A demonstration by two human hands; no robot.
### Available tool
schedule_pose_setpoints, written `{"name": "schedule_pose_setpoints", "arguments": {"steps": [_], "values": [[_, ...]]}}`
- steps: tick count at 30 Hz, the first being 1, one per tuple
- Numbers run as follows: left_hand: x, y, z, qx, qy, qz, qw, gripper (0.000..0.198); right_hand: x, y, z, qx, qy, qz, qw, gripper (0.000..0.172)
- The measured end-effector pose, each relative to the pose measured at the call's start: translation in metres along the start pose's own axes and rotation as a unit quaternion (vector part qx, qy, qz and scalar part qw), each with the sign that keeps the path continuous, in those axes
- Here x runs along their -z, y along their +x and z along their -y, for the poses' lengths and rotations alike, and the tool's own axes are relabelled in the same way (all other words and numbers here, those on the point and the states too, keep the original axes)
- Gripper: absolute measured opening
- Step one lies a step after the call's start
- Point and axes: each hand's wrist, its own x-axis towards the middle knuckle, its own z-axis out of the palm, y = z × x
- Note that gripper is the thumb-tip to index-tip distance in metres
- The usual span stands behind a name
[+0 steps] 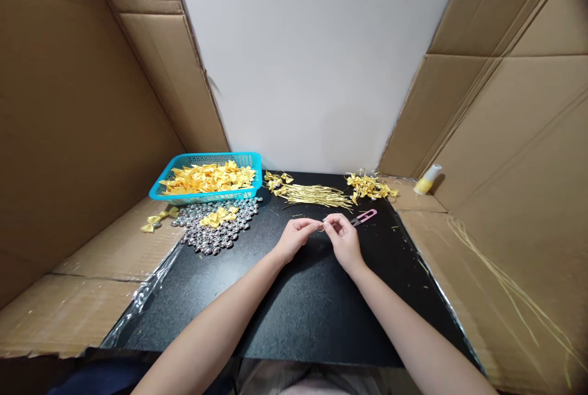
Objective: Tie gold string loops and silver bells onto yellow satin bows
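Beyond right hand (345,242), snips (364,217) (pink), gold strands (316,195)

We log bright, diffuse light. Faint shadows lie beneath left hand (294,239) and right hand (345,244) on the black mat (294,315). Frame edges show wide-angle stretching.

Both hands (321,237) pinch a small gold piece (321,228).

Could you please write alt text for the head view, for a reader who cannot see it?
The left hand and right hand pinch a small item together over a black mat. Behind lie a blue basket of yellow bows, silver balls, gold threads and pink snips, with cardboard walls around.
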Motion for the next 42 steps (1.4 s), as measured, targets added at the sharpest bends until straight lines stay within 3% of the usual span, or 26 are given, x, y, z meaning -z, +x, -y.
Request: {"name": "schedule_pose_setpoints", "arguments": {"steps": [8,14,27,42], "values": [[0.0006,-0.0004,0.0008,-0.004,0.008,0.005,1.0,0.036,0.0,0.0013,-0.0007,-0.149,0.153,0.002,0.977,0.029],[-0.0001,-0.0007,0.0007,-0.008,0.013,-0.006,1.0,0.032,0.0016,0.0034,0.0013,-0.204,0.211,0.014,0.956,0.034],[-0.0012,-0.0029,-0.0004,-0.025,0.037,-0.017,0.999,0.024,0.0033,0.005,-0.0015,-0.22,0.251,0.009,0.943,0.032],[0.0012,0.0012,0.0075,-0.033,0.05,-0.016,0.998,0.024,0.0017,0.0037,0.002,-0.207,0.224,0.024,0.952,0.032]]}}
